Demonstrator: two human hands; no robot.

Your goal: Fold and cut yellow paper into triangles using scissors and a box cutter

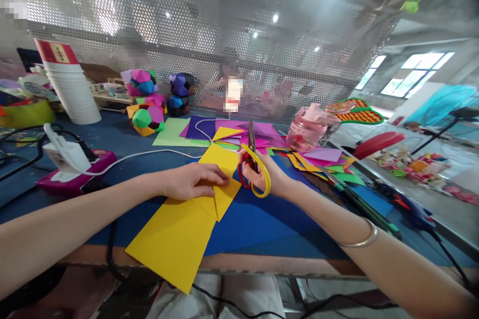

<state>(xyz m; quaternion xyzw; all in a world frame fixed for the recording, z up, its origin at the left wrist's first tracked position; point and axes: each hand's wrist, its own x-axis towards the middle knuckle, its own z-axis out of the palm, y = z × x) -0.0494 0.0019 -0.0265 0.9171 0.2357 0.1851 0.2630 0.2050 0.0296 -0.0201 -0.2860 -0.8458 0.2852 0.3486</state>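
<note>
Yellow paper lies slantwise across the table's front part, its lower corner reaching past the edge. My left hand rests on it, thumb and fingers apart, pressing beside a cut or folded edge. Further up, the yellow paper continues as a narrower piece under and beyond my fingers. Scissors with yellow and red handles hang on the fingers of my right hand, which is closed around them. Their dark blades point up and away from me, off the paper under my left hand. Blue paper lies beneath and to the right.
Coloured sheets lie behind my hands, with more paper scraps at right. A pink bottle, paper ball shapes, stacked cups and a power strip stand around. A white cable crosses the table; a glue gun lies far right.
</note>
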